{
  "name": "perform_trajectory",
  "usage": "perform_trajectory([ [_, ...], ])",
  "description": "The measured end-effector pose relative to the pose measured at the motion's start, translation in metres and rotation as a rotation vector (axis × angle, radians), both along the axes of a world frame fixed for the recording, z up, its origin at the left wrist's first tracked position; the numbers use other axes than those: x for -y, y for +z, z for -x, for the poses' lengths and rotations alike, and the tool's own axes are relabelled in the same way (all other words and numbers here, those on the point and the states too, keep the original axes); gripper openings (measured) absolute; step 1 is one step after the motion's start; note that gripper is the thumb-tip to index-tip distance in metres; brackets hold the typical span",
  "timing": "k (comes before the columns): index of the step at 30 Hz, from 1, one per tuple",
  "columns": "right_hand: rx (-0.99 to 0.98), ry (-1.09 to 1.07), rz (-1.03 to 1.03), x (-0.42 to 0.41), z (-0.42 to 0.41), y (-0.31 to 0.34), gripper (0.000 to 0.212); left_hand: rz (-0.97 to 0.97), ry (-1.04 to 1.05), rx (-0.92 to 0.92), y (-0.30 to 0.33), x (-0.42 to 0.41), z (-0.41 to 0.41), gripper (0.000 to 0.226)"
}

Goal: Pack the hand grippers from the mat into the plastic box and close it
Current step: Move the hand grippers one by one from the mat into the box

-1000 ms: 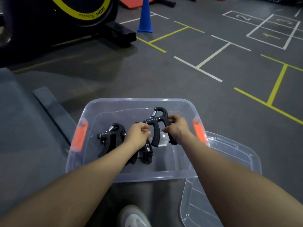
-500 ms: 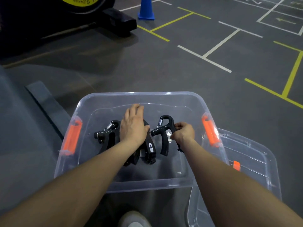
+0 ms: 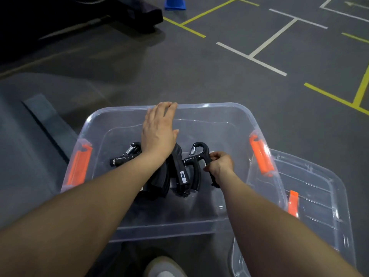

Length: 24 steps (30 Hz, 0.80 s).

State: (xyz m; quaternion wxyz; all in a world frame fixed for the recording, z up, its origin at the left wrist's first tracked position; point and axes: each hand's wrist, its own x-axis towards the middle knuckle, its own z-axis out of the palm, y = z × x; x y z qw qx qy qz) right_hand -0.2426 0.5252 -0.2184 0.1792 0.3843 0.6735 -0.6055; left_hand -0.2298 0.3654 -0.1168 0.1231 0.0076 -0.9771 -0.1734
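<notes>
- We're in a gym or training hall: dark rubbery floor (image 3: 219, 76) all around.
- White and yellow court lines (image 3: 267, 40) taped across it, boxed like drill grids.
- Blue training cone (image 3: 175, 3) stands at the top edge.
- Grey mat (image 3: 24, 156) lies left.
- Spring-loaded hand grippers (image 3: 196, 162) sit in a clear plastic box (image 3: 229, 108).

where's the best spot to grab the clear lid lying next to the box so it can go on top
Probably the lid's long right edge, reached from the right side. It lies flat on the floor, tucked partly under the plastic box's right end, so its left edge is blocked. The right hand, now pinching a hand gripper, is the nearer one.
</notes>
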Motion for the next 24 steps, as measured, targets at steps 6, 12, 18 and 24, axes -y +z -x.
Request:
perform_trajectory([
  [6,-0.001,-0.244,0.209,0.004,-0.003,0.01,0.028,-0.013,0.02,0.003,0.003,-0.003,0.001,0.067],
  [12,-0.006,-0.052,0.226,-0.002,-0.017,0.02,0.024,0.009,0.001,0.022,0.003,0.0,-0.001,0.072],
  [18,-0.176,0.133,-0.057,0.004,-0.016,0.03,0.05,-0.006,-0.039,0.161,0.011,0.004,-0.004,0.078],
  [24,-0.329,0.25,-0.099,0.032,-0.015,0.105,0.049,-0.045,0.016,0.163,0.055,0.036,-0.03,0.064],
])
